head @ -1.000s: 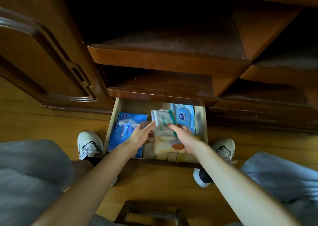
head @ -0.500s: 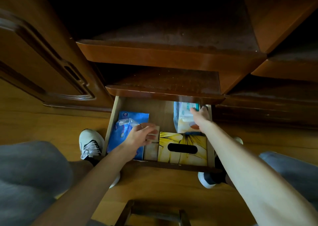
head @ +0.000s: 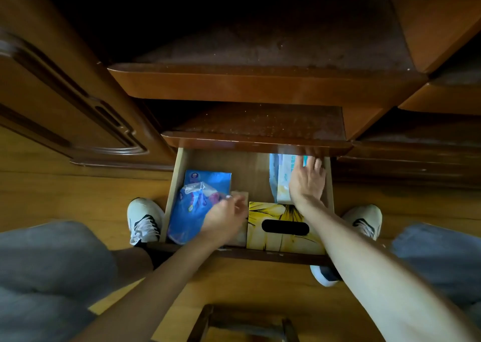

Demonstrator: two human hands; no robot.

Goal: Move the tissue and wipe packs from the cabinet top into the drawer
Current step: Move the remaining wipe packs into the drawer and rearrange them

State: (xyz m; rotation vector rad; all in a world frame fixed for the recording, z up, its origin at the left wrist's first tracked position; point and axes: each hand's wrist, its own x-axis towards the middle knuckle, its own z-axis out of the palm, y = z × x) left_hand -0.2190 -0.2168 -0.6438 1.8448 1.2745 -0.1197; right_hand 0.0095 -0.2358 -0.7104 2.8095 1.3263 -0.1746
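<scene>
The open wooden drawer [head: 172,185] holds a flat blue pack [head: 208,179] at the left, with a clear-wrapped blue pack [head: 191,201] lying on it. A small beige pack [head: 240,195] sits in the middle and a yellow tissue box [head: 281,210] at the front right. A white wipe pack [head: 282,175] lies at the back right, partly under the shelf edge. My right hand [head: 307,183] presses flat on it with fingers spread. My left hand [head: 225,219] hovers over the beige pack, its loosely curled fingertips touching the clear-wrapped pack's edge.
A dusty wooden shelf [head: 260,123] overhangs the drawer's back, with a deeper shelf above it. A carved cabinet door [head: 65,107] stands at the left. My white shoes [head: 144,219] [head: 364,222] flank the drawer on the wooden floor. A wooden stool frame [head: 242,321] is below.
The green-and-white pack both hands held over the drawer now lies at the back right, uncovering the yellow tissue box. My right hand went with it; my left hand dropped toward the blue packs.
</scene>
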